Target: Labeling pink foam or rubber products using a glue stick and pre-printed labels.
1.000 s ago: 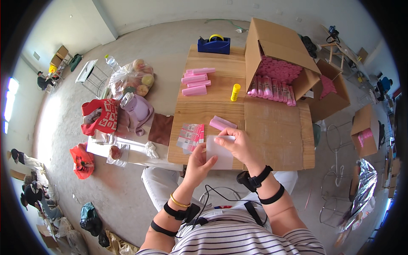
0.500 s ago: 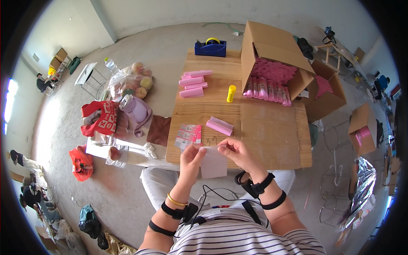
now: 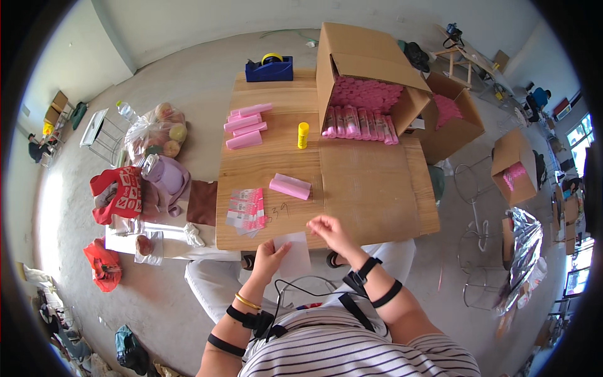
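A white paper sheet (image 3: 295, 256) hangs near the table's front edge, its left side pinched by my left hand (image 3: 269, 259). To its right and a little higher is my right hand (image 3: 329, 232), clear of the sheet, fingers curled together; whatever may be between the fingertips is too small to see. Beyond the hands lies a pink roll (image 3: 290, 186) on the wooden table (image 3: 282, 160). Pink-and-grey printed labels (image 3: 247, 209) are spread left of it. Farther back are several more pink rolls (image 3: 246, 124) and an upright yellow glue stick (image 3: 303, 136).
A blue tape dispenser (image 3: 269, 69) stands at the table's far edge. An open carton (image 3: 377, 60) full of pink rolls sits far right, with another carton (image 3: 461, 132) beyond it. Bags of fruit (image 3: 154, 132) and a lilac flask (image 3: 166, 174) are on the left.
My right hand has let go of the sheet and moved away to the right. My left hand keeps the sheet, now lower. The head view has turned rightward.
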Demonstrator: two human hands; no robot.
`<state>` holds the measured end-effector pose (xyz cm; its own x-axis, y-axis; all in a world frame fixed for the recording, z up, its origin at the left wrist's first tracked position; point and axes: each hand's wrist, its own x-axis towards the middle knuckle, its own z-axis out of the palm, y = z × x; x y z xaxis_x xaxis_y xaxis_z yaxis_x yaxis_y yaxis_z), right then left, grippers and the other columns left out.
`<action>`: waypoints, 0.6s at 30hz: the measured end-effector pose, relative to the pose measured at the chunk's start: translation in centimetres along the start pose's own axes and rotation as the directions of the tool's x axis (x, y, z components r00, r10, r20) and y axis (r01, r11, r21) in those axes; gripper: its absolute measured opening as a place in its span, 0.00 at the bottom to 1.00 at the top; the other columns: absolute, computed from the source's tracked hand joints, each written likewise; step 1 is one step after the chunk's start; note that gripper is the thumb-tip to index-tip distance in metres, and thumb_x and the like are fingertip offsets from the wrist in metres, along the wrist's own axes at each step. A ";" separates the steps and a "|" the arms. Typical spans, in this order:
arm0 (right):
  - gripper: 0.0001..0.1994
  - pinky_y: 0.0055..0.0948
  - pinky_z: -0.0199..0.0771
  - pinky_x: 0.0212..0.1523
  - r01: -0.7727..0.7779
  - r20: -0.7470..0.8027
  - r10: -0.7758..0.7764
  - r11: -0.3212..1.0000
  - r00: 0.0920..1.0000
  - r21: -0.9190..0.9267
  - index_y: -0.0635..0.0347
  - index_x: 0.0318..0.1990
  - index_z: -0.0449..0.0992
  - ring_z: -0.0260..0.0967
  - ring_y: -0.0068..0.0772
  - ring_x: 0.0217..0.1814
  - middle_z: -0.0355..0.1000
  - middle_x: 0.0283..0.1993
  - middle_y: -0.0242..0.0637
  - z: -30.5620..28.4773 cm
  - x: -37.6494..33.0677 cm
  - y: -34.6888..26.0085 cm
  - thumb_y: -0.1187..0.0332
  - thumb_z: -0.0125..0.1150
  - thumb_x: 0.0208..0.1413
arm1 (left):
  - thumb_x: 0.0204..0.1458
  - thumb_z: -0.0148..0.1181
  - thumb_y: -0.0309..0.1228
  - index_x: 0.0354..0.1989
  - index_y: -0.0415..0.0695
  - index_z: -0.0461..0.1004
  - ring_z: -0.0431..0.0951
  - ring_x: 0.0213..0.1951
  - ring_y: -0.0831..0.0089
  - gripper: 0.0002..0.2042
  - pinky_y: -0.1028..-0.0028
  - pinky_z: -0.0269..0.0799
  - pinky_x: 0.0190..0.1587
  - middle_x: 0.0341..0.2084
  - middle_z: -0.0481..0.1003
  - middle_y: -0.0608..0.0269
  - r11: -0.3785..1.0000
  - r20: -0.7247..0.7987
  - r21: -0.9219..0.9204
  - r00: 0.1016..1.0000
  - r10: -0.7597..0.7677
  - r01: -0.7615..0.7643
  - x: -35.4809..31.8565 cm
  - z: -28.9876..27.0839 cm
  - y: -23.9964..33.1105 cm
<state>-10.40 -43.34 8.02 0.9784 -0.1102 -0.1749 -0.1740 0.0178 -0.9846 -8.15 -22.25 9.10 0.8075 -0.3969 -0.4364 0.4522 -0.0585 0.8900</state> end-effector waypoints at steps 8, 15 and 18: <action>0.18 0.27 0.71 0.39 0.271 -0.349 -0.323 0.944 0.880 -0.189 0.61 0.47 0.70 0.70 0.24 0.38 0.74 0.36 0.34 -6.0 16.7 -0.7 0.70 0.65 0.49 | 0.54 0.57 0.25 0.43 0.33 0.72 0.74 0.33 0.81 0.11 0.78 0.70 0.35 0.32 0.76 0.65 0.999 0.038 0.037 0.999 -0.005 0.004 2.2 0.1 -1.3; 0.31 0.38 0.70 0.47 0.072 -0.351 -0.432 0.708 0.831 -0.702 0.62 0.55 0.63 0.69 0.40 0.48 0.71 0.50 0.45 -1.7 24.3 -0.7 0.64 0.70 0.43 | 0.47 0.59 0.22 0.44 0.35 0.70 0.73 0.30 0.80 0.14 0.78 0.69 0.33 0.27 0.74 0.66 0.990 0.075 0.135 0.996 0.039 -0.049 3.4 1.7 -2.7; 0.28 0.33 0.70 0.44 0.056 -0.320 -0.328 0.770 0.889 -0.635 0.60 0.52 0.65 0.70 0.36 0.44 0.71 0.45 0.42 -4.0 25.2 -0.9 0.60 0.69 0.46 | 0.45 0.60 0.23 0.41 0.34 0.69 0.74 0.28 0.75 0.14 0.74 0.70 0.32 0.25 0.74 0.59 0.961 0.160 0.262 0.986 0.050 -0.092 4.9 4.0 -3.1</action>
<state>13.95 -50.15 4.49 0.8912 -0.4215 0.1679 -0.1505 -0.6236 -0.7671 -7.17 -27.65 4.72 0.7581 -0.5409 -0.3642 0.2613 -0.2597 0.9297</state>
